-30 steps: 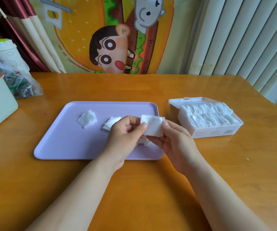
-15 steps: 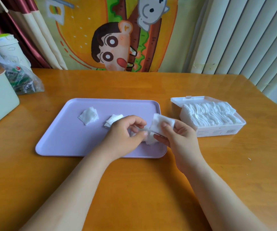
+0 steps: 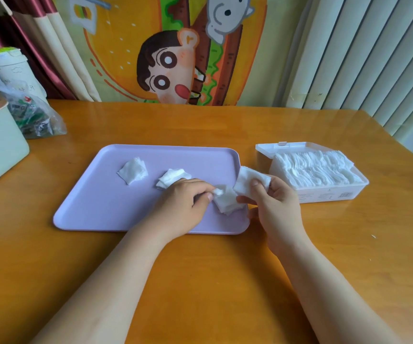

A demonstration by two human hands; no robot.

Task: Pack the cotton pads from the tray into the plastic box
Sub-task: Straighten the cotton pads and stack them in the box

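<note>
My right fingers (image 3: 255,182) pinch one cotton pad (image 3: 246,177). My left fingers (image 3: 208,196) pinch a second pad (image 3: 228,204) on the tray (image 3: 101,199). I should lift it gently, flat.

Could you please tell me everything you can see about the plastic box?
The box is a shallow rectangular tub of white, translucent-looking plastic with small print on its near wall. Its lid lies open on the far side, showing a small tab. White cotton pads standing on edge fill it. It sits flat on the table, right of the tray and apart from it. The right hand, holding a pad, is near its left end; contact cannot be told.
</note>
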